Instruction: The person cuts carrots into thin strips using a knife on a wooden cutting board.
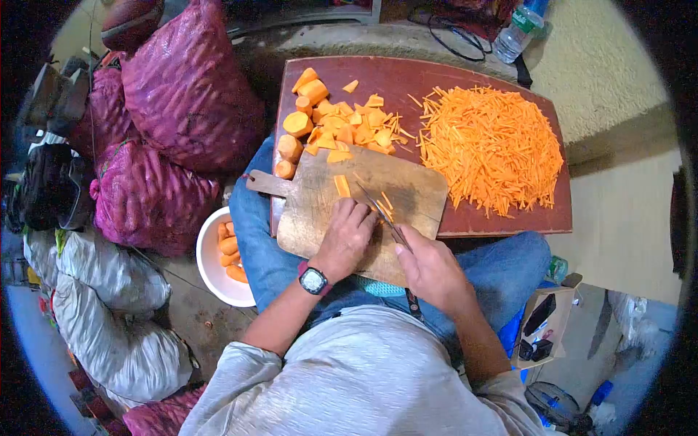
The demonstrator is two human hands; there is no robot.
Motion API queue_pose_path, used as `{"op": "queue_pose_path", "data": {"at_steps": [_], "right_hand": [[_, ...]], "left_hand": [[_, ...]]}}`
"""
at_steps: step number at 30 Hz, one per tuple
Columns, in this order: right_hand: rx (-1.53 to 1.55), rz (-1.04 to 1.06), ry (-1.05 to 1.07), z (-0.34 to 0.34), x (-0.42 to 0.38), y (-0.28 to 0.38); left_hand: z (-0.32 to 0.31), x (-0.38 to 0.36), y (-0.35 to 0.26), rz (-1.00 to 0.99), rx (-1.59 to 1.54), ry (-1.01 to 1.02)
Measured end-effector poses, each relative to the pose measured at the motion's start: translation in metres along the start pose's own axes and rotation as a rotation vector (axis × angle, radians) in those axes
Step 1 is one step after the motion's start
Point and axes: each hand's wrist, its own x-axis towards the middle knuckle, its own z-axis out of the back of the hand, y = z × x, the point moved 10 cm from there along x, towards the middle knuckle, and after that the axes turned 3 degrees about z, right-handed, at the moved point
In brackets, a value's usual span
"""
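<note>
A red-brown table (502, 218) carries a wooden cutting board (414, 192) at its near left corner — carrot chunks (334, 123) behind, a heap of carrot sticks (491, 145) toward the right edge. The left hand (347, 236) presses carrot slices (383, 211) on the board; the right hand (430, 269) grips a knife (382, 214). Purple mesh sacks (182, 94) crowd the floor at left — no writing is legible.

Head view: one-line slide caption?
Seated person slices carrot on a wooden cutting board, left hand steadying it, right hand holding the knife, beside a pile of carrot sticks.
</note>
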Motion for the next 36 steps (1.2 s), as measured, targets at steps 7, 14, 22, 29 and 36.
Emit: {"op": "queue_pose_path", "data": {"at_steps": [7,14,22,29,36], "right_hand": [[-0.051,0.018,-0.003,-0.006,0.012,0.005],[0.021,0.124,-0.256,0.019,-0.015,0.003],[0.224,0.051,-0.037,0.007,-0.009,-0.035],[-0.083,0.145,-0.461,0.130,0.041,-0.051],[-0.325,0.410,-0.538,0.108,0.044,-0.049]], "left_hand": [[0.001,0.000,0.001,0.004,-0.016,-0.019],[0.001,-0.002,0.016,0.082,-0.117,-0.073],[0.025,-0.007,0.051,0.393,-0.471,-0.344],[0.024,0.004,0.030,0.214,-0.280,-0.274],[0.021,0.020,0.031,0.257,-0.295,-0.179]]}}
